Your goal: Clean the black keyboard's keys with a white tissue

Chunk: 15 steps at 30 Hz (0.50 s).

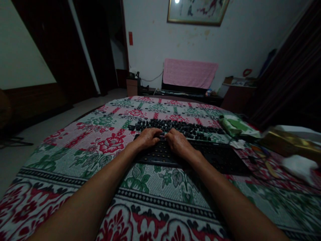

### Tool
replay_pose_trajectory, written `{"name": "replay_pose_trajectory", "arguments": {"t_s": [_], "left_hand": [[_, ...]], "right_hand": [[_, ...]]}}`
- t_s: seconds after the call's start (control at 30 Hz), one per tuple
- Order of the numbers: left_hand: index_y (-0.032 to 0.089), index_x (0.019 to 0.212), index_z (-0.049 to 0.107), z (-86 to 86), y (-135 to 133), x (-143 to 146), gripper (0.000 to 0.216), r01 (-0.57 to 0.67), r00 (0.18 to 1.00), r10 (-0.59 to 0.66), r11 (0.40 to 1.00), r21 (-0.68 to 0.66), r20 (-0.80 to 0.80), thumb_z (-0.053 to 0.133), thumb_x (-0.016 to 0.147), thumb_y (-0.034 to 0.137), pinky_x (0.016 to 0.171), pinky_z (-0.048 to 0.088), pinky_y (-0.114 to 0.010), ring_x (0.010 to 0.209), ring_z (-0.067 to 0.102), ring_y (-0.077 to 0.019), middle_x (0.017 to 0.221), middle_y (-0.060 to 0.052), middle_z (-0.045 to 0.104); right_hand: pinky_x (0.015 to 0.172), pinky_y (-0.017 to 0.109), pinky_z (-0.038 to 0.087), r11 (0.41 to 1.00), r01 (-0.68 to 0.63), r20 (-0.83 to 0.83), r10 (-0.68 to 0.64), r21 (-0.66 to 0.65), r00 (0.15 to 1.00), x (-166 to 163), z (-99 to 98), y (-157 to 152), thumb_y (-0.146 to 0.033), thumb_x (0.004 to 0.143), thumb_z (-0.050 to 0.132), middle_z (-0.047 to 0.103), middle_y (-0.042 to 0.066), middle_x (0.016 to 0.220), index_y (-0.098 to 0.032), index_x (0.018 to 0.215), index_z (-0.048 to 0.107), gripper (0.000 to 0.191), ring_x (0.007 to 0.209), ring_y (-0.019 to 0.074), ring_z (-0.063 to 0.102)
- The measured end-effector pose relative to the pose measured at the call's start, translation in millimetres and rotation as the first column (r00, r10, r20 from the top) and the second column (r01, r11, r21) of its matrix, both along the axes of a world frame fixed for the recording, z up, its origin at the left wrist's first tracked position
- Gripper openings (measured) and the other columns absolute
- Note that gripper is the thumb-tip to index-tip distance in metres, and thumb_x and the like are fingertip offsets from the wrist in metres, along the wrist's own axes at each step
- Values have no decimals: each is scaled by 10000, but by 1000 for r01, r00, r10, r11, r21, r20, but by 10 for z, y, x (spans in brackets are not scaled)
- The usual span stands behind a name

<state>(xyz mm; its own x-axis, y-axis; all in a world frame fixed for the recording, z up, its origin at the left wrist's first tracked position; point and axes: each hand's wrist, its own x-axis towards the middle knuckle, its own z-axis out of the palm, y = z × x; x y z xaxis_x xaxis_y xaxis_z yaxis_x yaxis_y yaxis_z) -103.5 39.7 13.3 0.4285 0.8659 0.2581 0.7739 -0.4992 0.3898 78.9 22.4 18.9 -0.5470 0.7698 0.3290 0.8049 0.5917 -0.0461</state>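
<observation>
Keyboard, caps mostly off, flat on patterned cloth, directly under L hand and R hand, long axis approx. L–R across both. L hand above its L end, R hand nr its middle; hence rest of length out to R, nearer R hand. Hands close together w/ digits curled at far edge; can't tell if pinching anything. Loose keycaps just beyond, in strip approx. parallel; green pkt farther off to R.
</observation>
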Motion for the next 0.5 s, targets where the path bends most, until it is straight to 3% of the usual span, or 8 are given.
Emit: {"name": "replay_pose_trajectory", "arguments": {"t_s": [0.27, 0.5], "left_hand": [[181, 1170, 565, 18, -12, -8, 434, 18, 1000, -17, 1000, -6, 20, 530, 738, 175, 928, 434, -271, 1028, 585, -171, 1113, -36, 643], [196, 1169, 564, 6, 1, -8, 433, 13, 1000, -13, 1000, -8, -1, 533, 738, 173, 932, 427, -272, 1031, 579, -165, 1122, -25, 638]], "right_hand": [[778, 249, 388, 997, 75, -172, -78, -25, 982, 287, -43, 85, -191, 881, 395, 533, 81, 890, -131, 929, 585, 205, 845, 157, 511], [724, 234, 377, 999, 32, -18, -32, -35, 999, 186, 22, 5, -196, 870, 400, 533, 84, 897, -151, 922, 608, 218, 802, 149, 517]]}}
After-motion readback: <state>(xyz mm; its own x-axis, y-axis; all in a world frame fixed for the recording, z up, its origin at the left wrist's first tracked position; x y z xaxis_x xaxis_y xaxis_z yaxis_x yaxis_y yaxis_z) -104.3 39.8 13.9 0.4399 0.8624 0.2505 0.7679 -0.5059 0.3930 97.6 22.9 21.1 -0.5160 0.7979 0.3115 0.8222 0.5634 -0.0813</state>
